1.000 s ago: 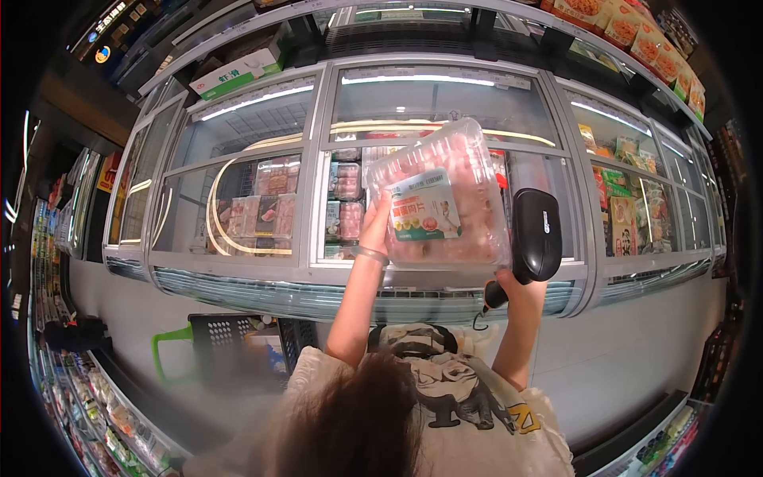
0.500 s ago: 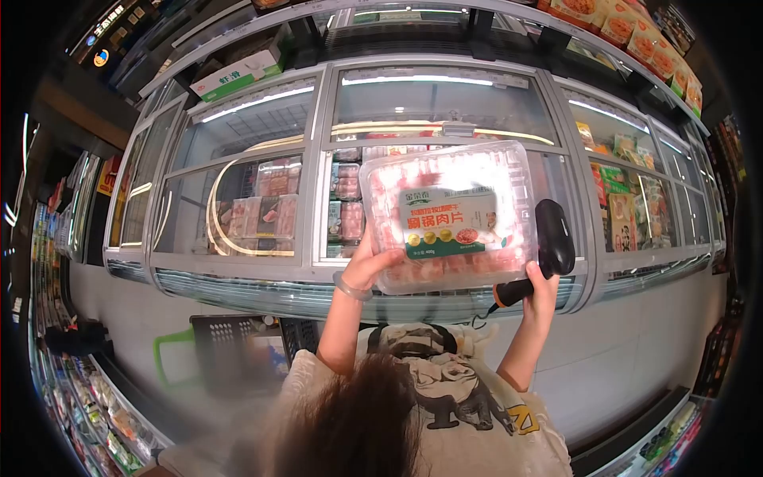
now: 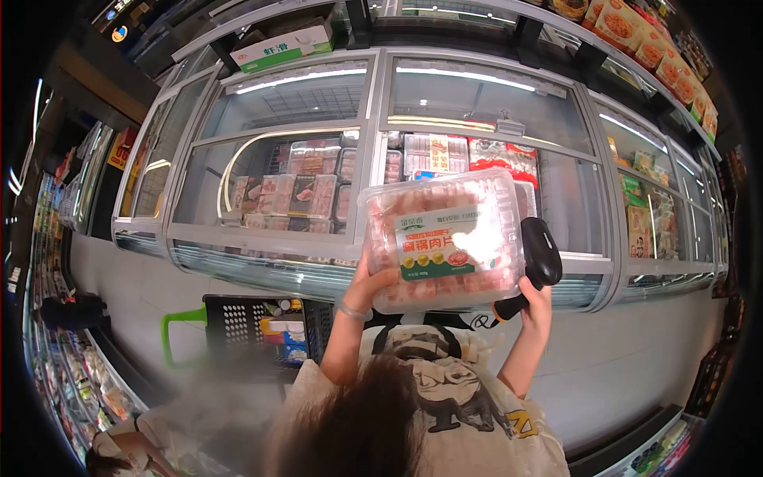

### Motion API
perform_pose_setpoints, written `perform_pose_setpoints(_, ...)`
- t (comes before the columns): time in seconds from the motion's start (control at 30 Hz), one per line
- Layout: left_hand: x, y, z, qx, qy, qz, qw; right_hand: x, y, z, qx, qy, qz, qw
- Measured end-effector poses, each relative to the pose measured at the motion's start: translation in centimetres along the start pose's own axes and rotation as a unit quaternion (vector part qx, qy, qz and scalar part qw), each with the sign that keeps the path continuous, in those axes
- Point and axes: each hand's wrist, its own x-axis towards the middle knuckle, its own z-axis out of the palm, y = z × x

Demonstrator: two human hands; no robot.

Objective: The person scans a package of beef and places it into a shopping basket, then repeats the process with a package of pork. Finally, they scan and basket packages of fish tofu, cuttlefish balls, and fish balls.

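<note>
A clear plastic tray of sliced meat [image 3: 441, 286], with a white and green label facing up, is raised in front of my chest. My left hand [image 3: 372, 282] grips its left edge, thumb over the lid. At the tray's lower right, my right hand [image 3: 536, 304] has its fingers closed round a black handheld device with an orange end [image 3: 542, 254]. That device lies against the tray's right side; the fingers behind it are partly hidden. Under the tray is a glass-topped freezer [image 3: 286, 191] holding more packs of meat [image 3: 314, 191].
A dark shopping basket [image 3: 225, 318] with a green handle and several goods stands on the floor at the left. Boxed goods [image 3: 286, 49] line the shelf above the freezer. Another person [image 3: 131, 449] shows at the lower left.
My view has shifted, so the freezer and basket appear further right. The tray has come slightly lower, still in my hands. Another person has come into view at the lower left.
</note>
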Motion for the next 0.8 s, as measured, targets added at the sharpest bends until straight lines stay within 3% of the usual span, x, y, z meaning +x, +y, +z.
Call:
perform_pose_setpoints(0.2,-4.1,3.1,-8.6,-0.009,0.009,-0.032,0.999,-3.4,3.8,8.9,0.056,0.007,0.005,0.998)
perform_pose_setpoints(0.4,-7.7,5.1,-14.9,-0.031,0.005,-0.054,0.998,-6.9,8.1,13.2,0.057,0.010,0.021,0.998)
perform_pose_setpoints(0.57,-11.6,7.4,-18.0,0.071,-0.053,-0.062,0.994,-8.1,9.5,15.1,-0.008,-0.004,0.041,0.999)
perform_pose_setpoints(0.63,-12.8,7.1,-19.0,0.079,-0.078,-0.044,0.993,-8.2,9.5,17.0,0.006,0.024,0.007,1.000)
perform_pose_setpoints(0.8,-16.4,6.8,-20.3,0.025,-0.034,-0.124,0.991,-10.3,10.0,18.4,-0.055,0.005,0.063,0.996)
